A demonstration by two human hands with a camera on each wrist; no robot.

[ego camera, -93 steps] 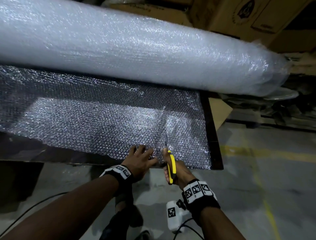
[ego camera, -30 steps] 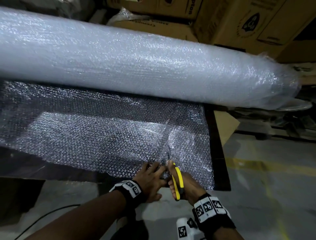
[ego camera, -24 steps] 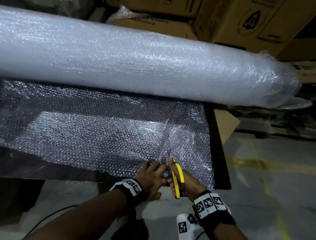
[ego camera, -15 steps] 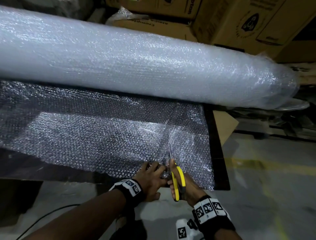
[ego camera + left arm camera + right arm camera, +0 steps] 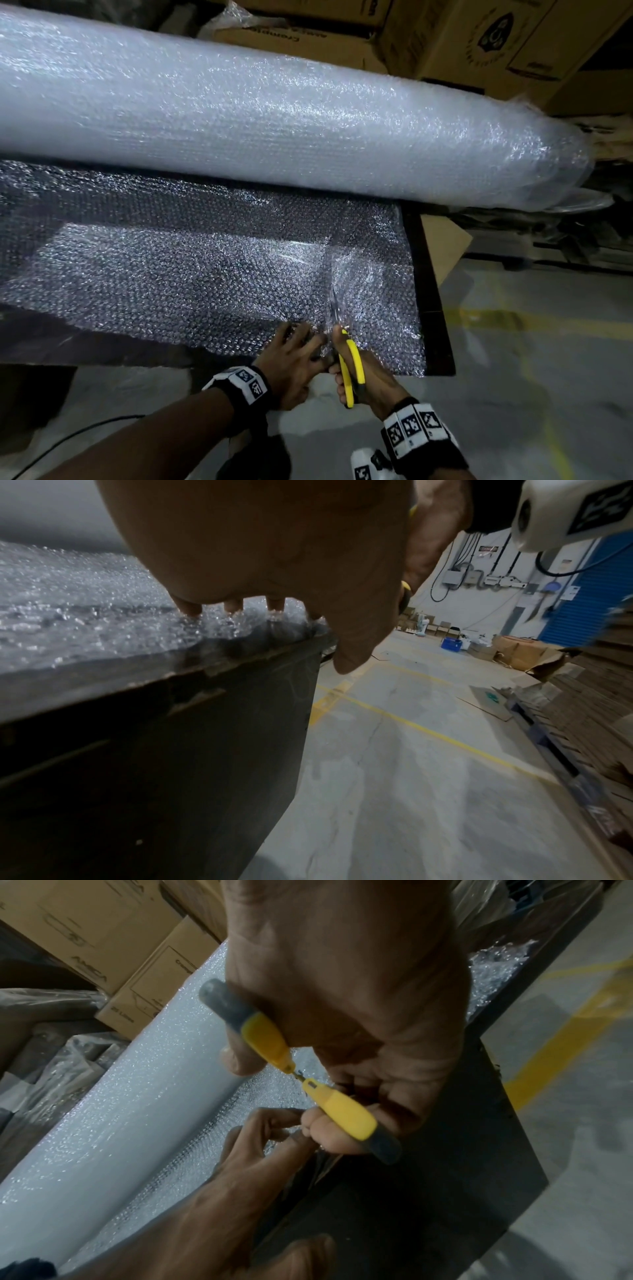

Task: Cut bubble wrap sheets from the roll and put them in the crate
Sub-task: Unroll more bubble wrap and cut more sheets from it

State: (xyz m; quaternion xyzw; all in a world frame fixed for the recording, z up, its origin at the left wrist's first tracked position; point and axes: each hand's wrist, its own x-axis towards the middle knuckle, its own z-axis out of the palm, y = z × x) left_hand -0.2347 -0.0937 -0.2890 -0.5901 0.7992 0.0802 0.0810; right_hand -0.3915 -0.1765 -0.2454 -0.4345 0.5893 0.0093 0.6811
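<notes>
A thick bubble wrap roll lies across the back of a dark table. Its loose sheet is spread toward me over the tabletop. My right hand grips yellow-handled scissors at the sheet's near edge, close to its right end. The blades point away from me into the wrap. My left hand sits just left of the cut, with its fingertips pressing the sheet onto the table edge. The thumb hangs free over the edge. No crate is in view.
Cardboard boxes are stacked behind the roll. A brown cardboard piece leans by the table's right side. Concrete floor with yellow lines lies to the right. Flattened cartons are piled on a pallet.
The scissors have worked slightly further into the sheet. My left hand stays pressed beside the cut. The roll and sheet lie as before.
</notes>
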